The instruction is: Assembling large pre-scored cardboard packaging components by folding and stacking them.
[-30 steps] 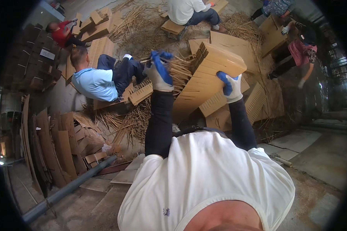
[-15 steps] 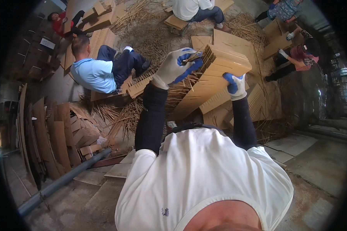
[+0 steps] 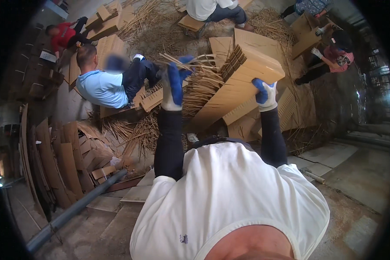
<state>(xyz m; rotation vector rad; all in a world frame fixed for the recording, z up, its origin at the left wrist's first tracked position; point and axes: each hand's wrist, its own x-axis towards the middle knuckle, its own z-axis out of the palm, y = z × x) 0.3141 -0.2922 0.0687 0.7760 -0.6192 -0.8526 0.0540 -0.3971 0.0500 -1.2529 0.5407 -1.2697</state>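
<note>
My left hand (image 3: 173, 86), in a white glove with a blue palm, is raised left of a thick stack of cut cardboard sheets (image 3: 238, 78). Thin cardboard strips (image 3: 197, 62) lie in its grip and fan out to both sides; motion blurs the fingers somewhat. My right hand (image 3: 265, 93), gloved the same way, clasps the right side of the stack, which is tilted up in front of me. Slots show along the stack's upper left edge. More loose strips (image 3: 203, 89) hang and pile against its left side.
A person in light blue (image 3: 102, 89) sits close on the left among cardboard. Other people work farther off, one in white (image 3: 201, 8) and one in a striped top (image 3: 338, 58). Leaning cardboard sheets (image 3: 52, 151) and a grey pipe (image 3: 78, 212) are at lower left.
My left hand has moved left and away from the stack's slotted edge, drawing strips off with it. My right hand keeps its hold on the stack.
</note>
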